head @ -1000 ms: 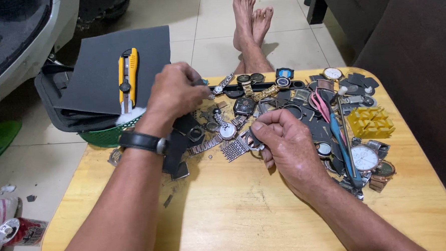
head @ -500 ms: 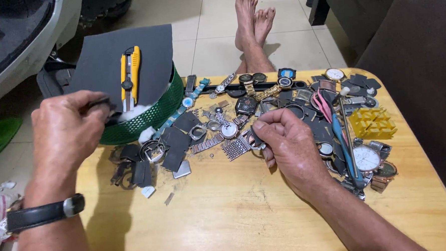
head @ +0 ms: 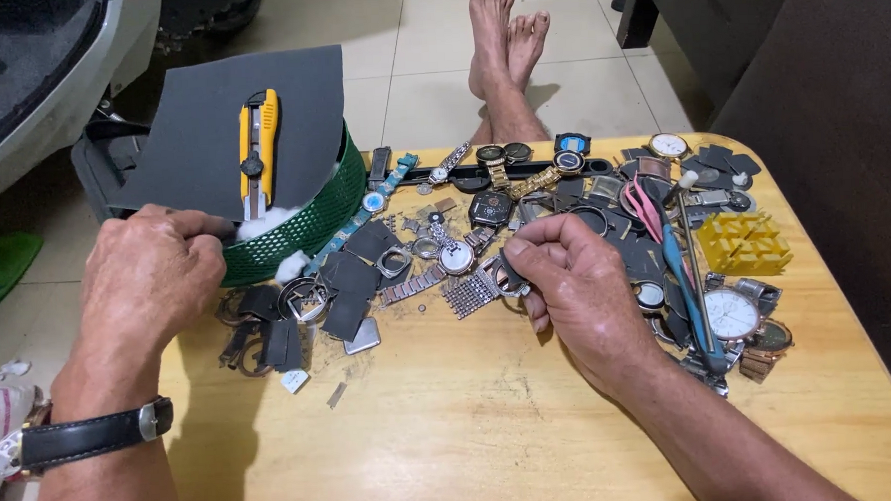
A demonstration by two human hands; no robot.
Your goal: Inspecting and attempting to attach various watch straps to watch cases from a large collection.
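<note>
The person's left hand (head: pixel 151 278) rests at the rim of the green mesh basket (head: pixel 304 222), which stands at the far left corner of the wooden counter (head: pixel 473 420). Its fingers are curled together at the basket's near edge, but I cannot tell whether they grip the rim or only lie against it. A dark sheet (head: pixel 200 121) lies over the basket, and on top of that sheet sits a yellow utility knife (head: pixel 258 138); white cotton tufts (head: pixel 264 223) poke out just beside the knuckles. To the right of the basket, the right hand (head: pixel 578 295) is bent over the heap of watch parts, thumb and forefinger pinched on a small metal watch case (head: pixel 502 275) that touches a mesh strap piece (head: pixel 469 294). Farther right of the basket, past that hand, lie a yellow plastic holder (head: pixel 744 243) and a white-faced watch (head: pixel 732 313). A black-strapped wristwatch (head: pixel 83 437) circles the left wrist.
</note>
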